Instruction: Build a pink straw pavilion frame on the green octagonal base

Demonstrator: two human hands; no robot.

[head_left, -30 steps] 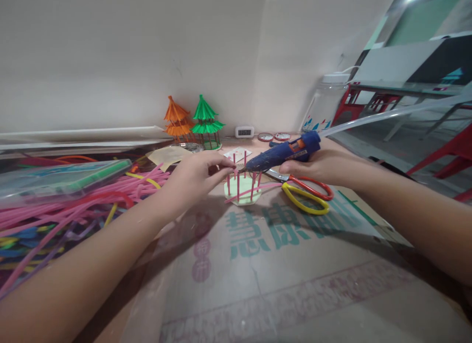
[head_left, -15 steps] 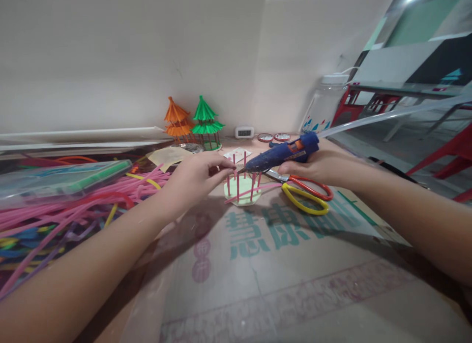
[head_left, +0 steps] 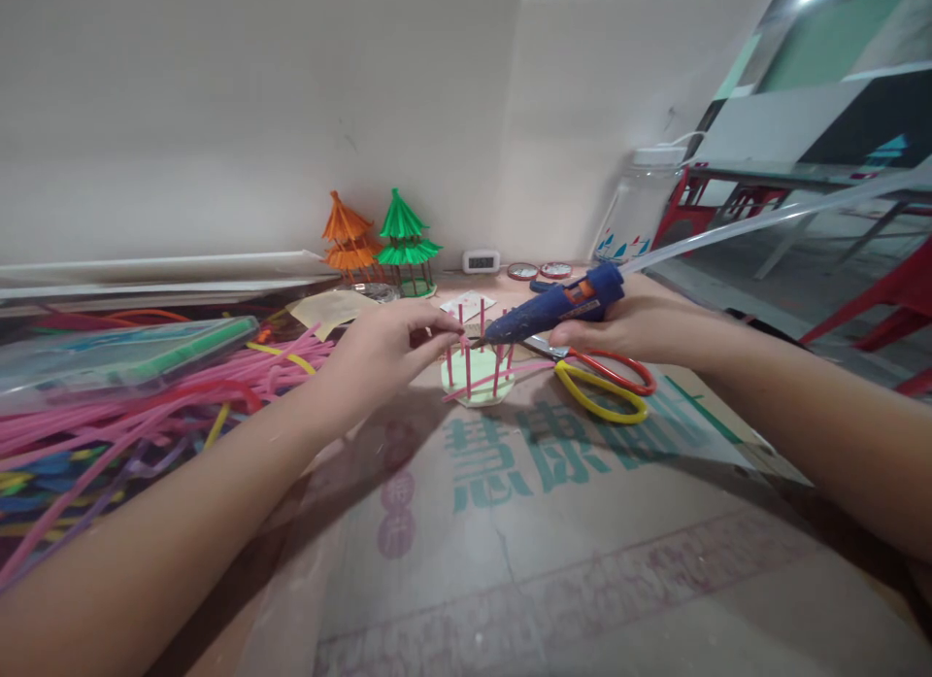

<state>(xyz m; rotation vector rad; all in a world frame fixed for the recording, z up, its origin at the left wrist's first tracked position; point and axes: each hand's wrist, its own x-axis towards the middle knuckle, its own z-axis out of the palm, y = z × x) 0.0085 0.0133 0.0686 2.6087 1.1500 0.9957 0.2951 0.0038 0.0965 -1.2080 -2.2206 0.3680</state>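
Observation:
My right hand [head_left: 618,322] is wrapped round a blue hot glue gun [head_left: 549,308] with a clear glue stick [head_left: 772,216] trailing from its back. The nozzle points left and meets a small pink piece [head_left: 465,340] between the fingertips of my left hand [head_left: 397,352]. This piece is too small to make out fully. Just below stands a pale green round base [head_left: 481,374] with several upright dark pink sticks [head_left: 469,371] on it. A longer pink strip [head_left: 535,367] runs across the base. Scissors [head_left: 601,390] with red and yellow handles lie under my right hand.
Pink pipe cleaners [head_left: 291,361] and a clear plastic box [head_left: 131,361] crowd the left. Orange [head_left: 349,235] and green [head_left: 402,235] tower models, a small digital clock [head_left: 481,261] and a water bottle [head_left: 641,206] stand along the back. Printed cardboard [head_left: 524,560] covers the front.
The glue gun's nozzle has shifted very slightly, down to the small pink piece. Both hands keep nearly the same place and hold.

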